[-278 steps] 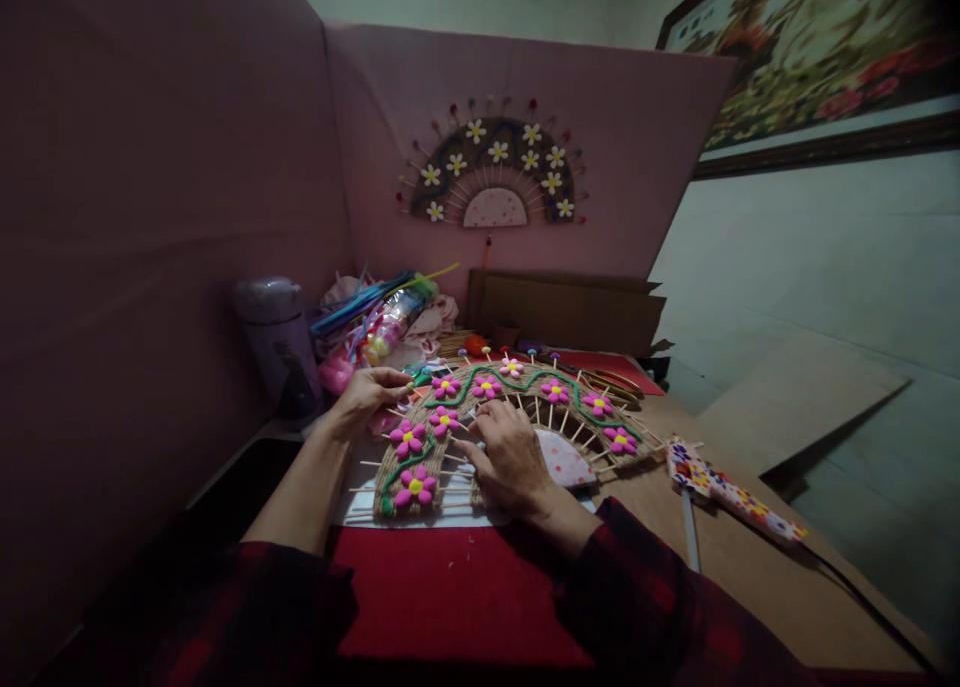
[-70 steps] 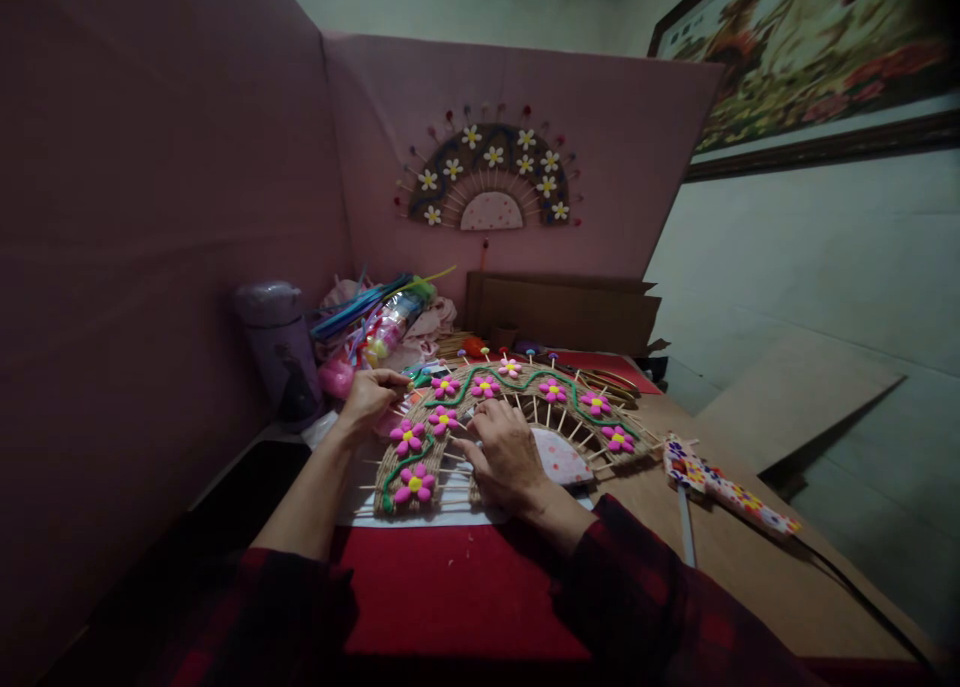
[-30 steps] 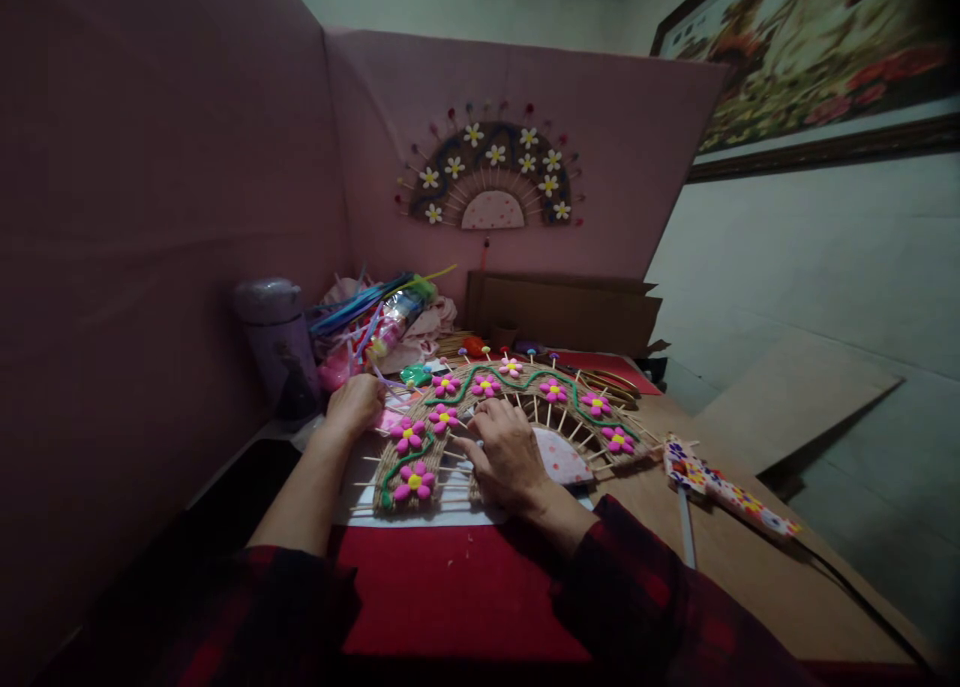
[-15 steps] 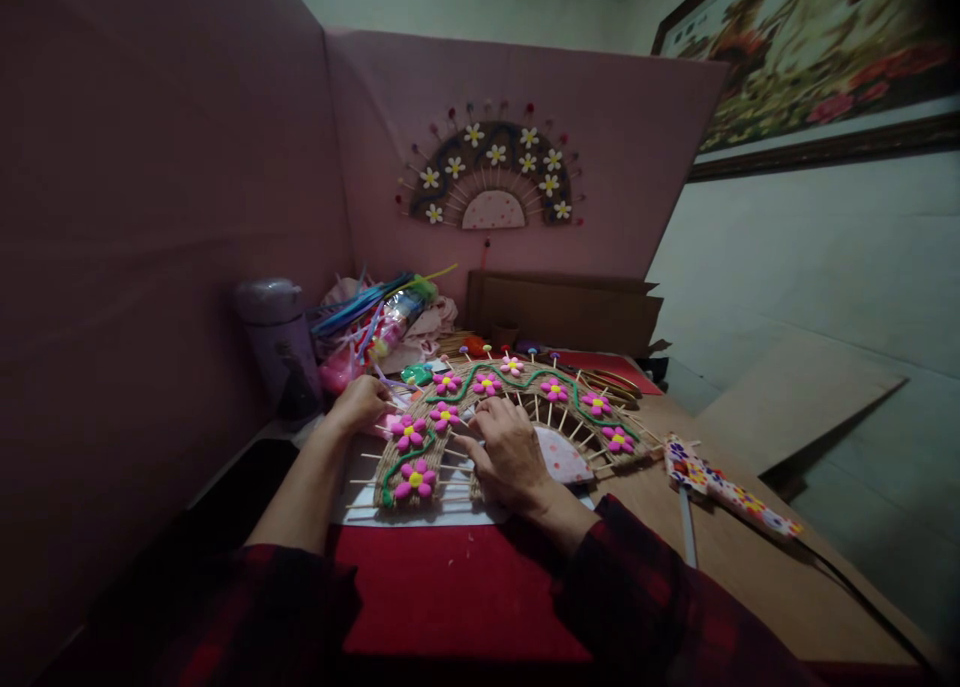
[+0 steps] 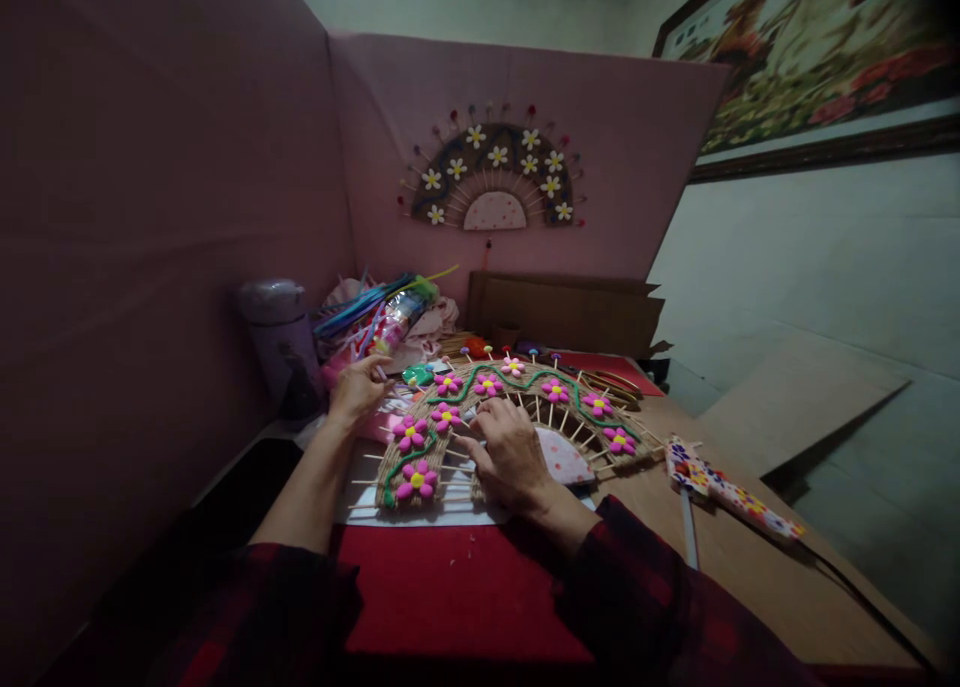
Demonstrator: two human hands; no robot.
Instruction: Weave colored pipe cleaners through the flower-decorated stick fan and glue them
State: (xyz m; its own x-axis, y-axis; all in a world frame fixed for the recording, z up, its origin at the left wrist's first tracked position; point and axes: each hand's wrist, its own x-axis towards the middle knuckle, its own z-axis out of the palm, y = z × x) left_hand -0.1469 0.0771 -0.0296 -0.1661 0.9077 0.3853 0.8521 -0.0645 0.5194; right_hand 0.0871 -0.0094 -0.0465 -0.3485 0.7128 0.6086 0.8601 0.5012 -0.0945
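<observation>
A fan-shaped twine craft [image 5: 525, 399] with pink flowers, a green wavy cord and toothpick spokes lies on white paper over a red sheet [image 5: 457, 587]. My right hand [image 5: 508, 452] rests flat on its lower middle, fingers spread and pressing it down. My left hand [image 5: 358, 387] is raised at the fan's left edge, next to the pile of craft supplies [image 5: 390, 317], its fingertips pinched on something small I cannot make out.
A lilac flask [image 5: 279, 342] stands at the left by the pink partition. A finished fan [image 5: 493, 175] hangs on the back panel above a cardboard box [image 5: 566, 312]. A flower-patterned glue gun [image 5: 724, 492] with its cord lies on the wooden table at right.
My left hand has lifted from beside the fan's left edge up toward the supply pile, fingers now pinched. My right hand has stayed on the fan.
</observation>
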